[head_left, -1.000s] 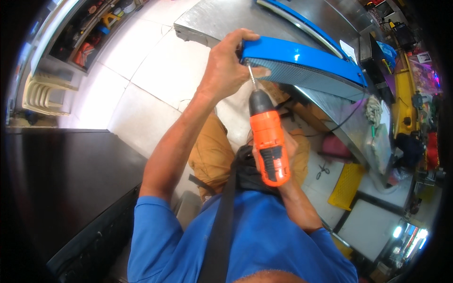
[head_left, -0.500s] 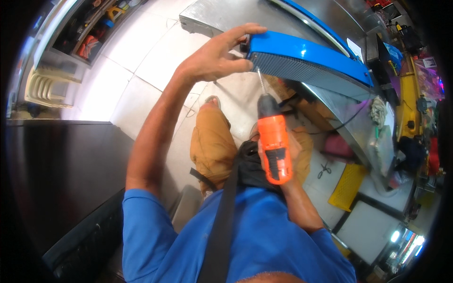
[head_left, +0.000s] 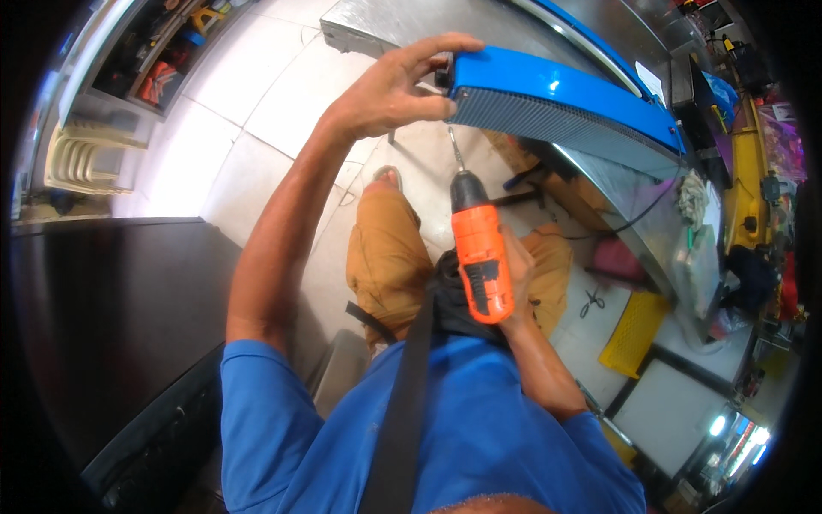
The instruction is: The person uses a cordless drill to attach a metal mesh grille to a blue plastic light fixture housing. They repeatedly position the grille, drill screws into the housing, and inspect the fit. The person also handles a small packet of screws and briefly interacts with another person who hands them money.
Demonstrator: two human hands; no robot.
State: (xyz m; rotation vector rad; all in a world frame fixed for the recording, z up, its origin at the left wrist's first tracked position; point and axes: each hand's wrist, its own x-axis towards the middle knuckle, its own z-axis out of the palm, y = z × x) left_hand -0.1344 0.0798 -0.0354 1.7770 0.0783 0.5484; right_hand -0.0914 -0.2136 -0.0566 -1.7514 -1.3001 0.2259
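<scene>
My left hand (head_left: pixel 385 94) grips the near left end of a long blue metal housing (head_left: pixel 561 81), fingers over its top and thumb at the lower corner. The housing has a grey ribbed face (head_left: pixel 548 120) turned toward me and rests at the edge of a metal bench. My right hand (head_left: pixel 520 274) is wrapped around an orange cordless drill (head_left: pixel 484 244) with a black chuck, most of the grip hidden under its body. A long drill bit (head_left: pixel 456 150) points up at the housing's left corner, its tip just below my left thumb and seemingly apart from the metal.
The metal bench (head_left: pixel 368 21) carries another blue-edged piece. A cable (head_left: pixel 638 218) hangs at its right side. Scissors (head_left: pixel 592 301) and a yellow perforated panel (head_left: pixel 634 334) lie low on the right. Stacked cream plastic chairs (head_left: pixel 90 158) and a dark cabinet (head_left: pixel 120 308) stand left.
The drill has shifted left and tilted, taking its bit tip from the housing's ribbed lower edge to below the corner. My left hand keeps its hold, nearly unmoved.
</scene>
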